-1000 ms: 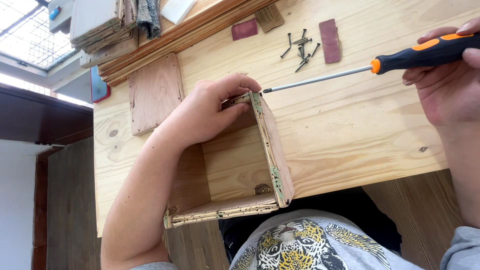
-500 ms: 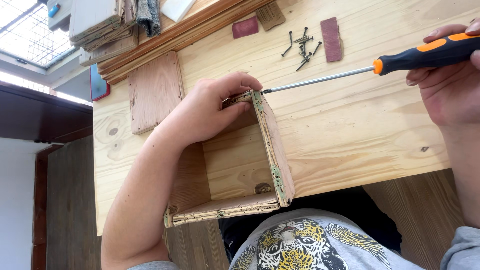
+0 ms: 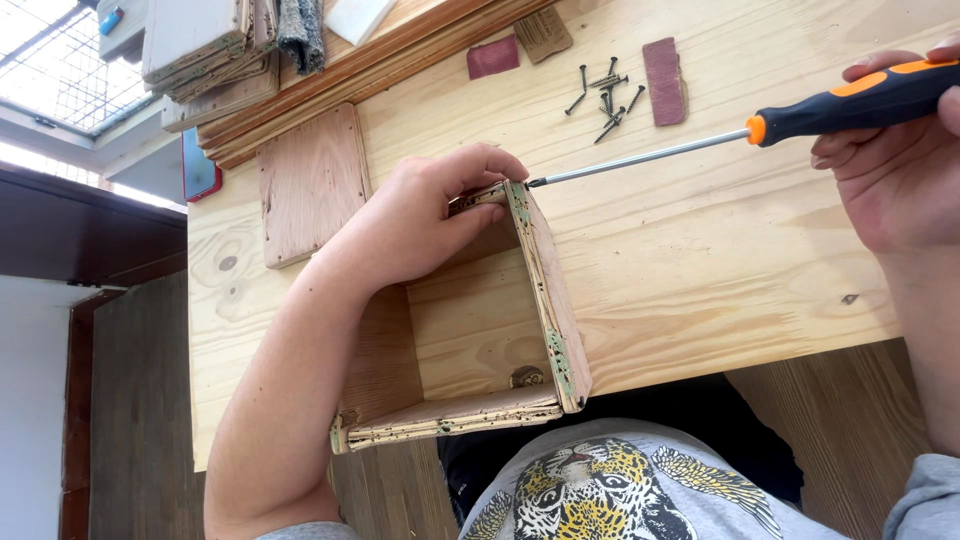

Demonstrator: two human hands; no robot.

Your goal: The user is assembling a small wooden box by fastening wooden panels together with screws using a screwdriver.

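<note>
An open wooden box frame (image 3: 480, 320) of worn boards lies on the pale wooden table (image 3: 700, 260), hanging partly over its near edge. My left hand (image 3: 430, 215) grips the frame's far corner, fingers curled over the top board. My right hand (image 3: 890, 160) holds a screwdriver (image 3: 800, 115) with a black and orange handle. Its long shaft lies nearly level, and the tip touches the outer face of the frame's right board near the far corner.
Several dark screws (image 3: 603, 92) lie loose on the table beyond the screwdriver, beside two reddish sandpaper pieces (image 3: 664, 68). A flat square board (image 3: 310, 185) rests left of my hand. Stacked boards and planks (image 3: 215, 55) sit at the far left edge.
The screwdriver handle has tilted slightly, and my right hand has shifted a little on it. The left hand and frame stay where they were.
</note>
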